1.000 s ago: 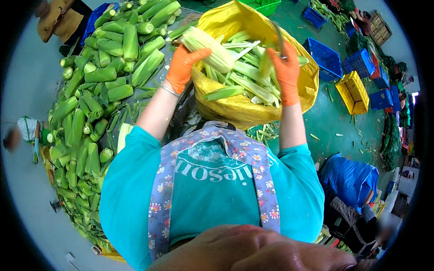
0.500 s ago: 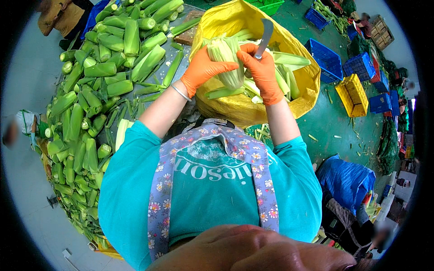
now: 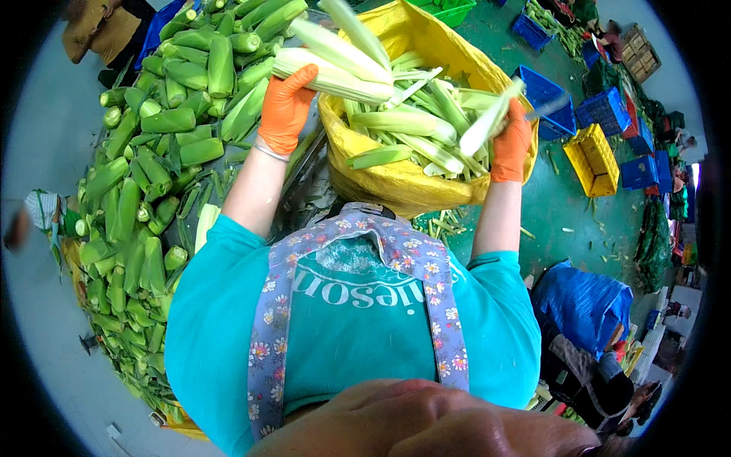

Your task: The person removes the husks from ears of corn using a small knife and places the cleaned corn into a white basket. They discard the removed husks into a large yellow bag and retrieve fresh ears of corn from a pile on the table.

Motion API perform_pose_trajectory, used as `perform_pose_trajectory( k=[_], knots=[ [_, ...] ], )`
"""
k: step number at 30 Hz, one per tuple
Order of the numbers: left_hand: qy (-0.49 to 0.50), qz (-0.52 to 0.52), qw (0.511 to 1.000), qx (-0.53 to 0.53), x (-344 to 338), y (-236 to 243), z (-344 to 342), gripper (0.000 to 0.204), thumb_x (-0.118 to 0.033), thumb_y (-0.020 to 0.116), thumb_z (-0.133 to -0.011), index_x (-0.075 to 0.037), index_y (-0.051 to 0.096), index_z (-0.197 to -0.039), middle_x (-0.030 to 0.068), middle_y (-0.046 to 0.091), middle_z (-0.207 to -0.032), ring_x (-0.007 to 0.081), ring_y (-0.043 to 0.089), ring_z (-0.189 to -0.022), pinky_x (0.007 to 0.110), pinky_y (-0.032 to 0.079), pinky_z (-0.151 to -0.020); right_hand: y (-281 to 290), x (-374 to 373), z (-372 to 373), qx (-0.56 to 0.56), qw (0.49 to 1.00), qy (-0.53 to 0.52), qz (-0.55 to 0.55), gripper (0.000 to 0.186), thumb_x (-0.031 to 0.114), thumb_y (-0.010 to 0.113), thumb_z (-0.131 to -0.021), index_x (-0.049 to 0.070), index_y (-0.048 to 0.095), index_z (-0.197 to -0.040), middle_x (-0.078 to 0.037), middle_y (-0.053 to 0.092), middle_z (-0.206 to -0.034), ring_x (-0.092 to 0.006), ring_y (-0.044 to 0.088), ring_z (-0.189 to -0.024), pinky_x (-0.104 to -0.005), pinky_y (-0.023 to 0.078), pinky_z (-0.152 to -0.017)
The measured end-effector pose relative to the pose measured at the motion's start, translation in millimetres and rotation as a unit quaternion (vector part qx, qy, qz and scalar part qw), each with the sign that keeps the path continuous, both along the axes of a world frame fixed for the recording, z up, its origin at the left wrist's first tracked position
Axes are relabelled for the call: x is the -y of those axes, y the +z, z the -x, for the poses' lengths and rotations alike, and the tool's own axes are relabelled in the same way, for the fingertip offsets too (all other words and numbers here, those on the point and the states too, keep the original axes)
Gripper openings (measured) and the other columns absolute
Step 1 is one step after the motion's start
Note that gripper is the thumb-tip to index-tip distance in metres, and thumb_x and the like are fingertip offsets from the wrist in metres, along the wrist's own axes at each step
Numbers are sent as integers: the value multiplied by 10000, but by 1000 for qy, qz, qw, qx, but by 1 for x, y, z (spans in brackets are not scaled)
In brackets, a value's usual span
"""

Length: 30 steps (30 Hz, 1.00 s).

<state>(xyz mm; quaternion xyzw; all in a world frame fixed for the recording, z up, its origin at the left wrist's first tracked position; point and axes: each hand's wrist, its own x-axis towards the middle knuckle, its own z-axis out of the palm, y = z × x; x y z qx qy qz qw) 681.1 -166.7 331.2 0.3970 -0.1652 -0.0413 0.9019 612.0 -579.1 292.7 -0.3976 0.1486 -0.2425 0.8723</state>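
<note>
Gloved in orange, my left hand [image 3: 286,110] grips a partly husked corn ear [image 3: 331,75] above the left rim of a yellow sack [image 3: 373,183]. Pale husk leaves [image 3: 354,34] flare up and away from the ear. My right hand [image 3: 512,145], in a matching glove, is closed over the sack's right side. It holds a torn, pale green husk leaf [image 3: 487,122] and a curved knife [image 3: 552,107], whose blade is smeared by motion and whose handle is hidden. Many stripped husks [image 3: 415,123] fill the sack between my hands.
Unhusked corn ears [image 3: 171,118] lie heaped on the left. Blue crates [image 3: 605,109] and a yellow crate [image 3: 592,160] stand on the green floor to the right. A blue covered bundle [image 3: 582,305] and another person [image 3: 586,381] are at lower right.
My hands have moved apart: the left went left with the corn ear, the right went right with the knife. A husk leaf is now in my right hand, and the ear's husks are spread.
</note>
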Motion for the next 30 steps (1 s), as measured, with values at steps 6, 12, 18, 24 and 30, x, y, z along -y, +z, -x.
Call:
perform_pose_trajectory(
  k=[6,12,18,24,30],
  knots=[
    [14,-171,979,106,43,32,34,510,-33,735,-819,24,563,-1296,77,645,-1182,182,607,-1088,326,456,-1006,30,-128,3,31,875,131,465,652,240,789,-830,46,527,-1394,-102,636,-1238,-165,616,-1046,-310,489,-915],
    [-65,-145,985,61,36,31,28,463,-39,694,-837,19,573,-1281,125,653,-1208,217,619,-1117,351,455,-1026,27,-132,-1,-68,961,234,131,394,274,744,-866,-5,634,-1121,-66,681,-949,-111,591,-741,-249,467,-651],
    [-150,145,955,-211,10,-30,0,502,-203,670,-928,86,503,-1303,209,573,-1325,332,530,-1251,467,374,-1126,40,-145,7,57,972,219,-65,201,214,659,-919,34,590,-859,-50,580,-751,-206,565,-735,-279,431,-576],
    [-206,174,932,-242,24,-41,30,528,-251,653,-946,42,480,-1350,184,544,-1368,317,508,-1273,463,373,-1125,41,-136,4,190,883,323,-283,270,240,564,-933,84,490,-725,9,415,-645,-158,430,-654,-347,442,-657],
    [-187,-77,973,-108,32,-43,14,622,-194,673,-917,-35,410,-1458,125,506,-1433,268,499,-1284,416,387,-1104,58,-107,17,204,898,313,-235,277,267,528,-936,126,450,-711,22,351,-627,-137,384,-613,-345,441,-642]
  ],
)
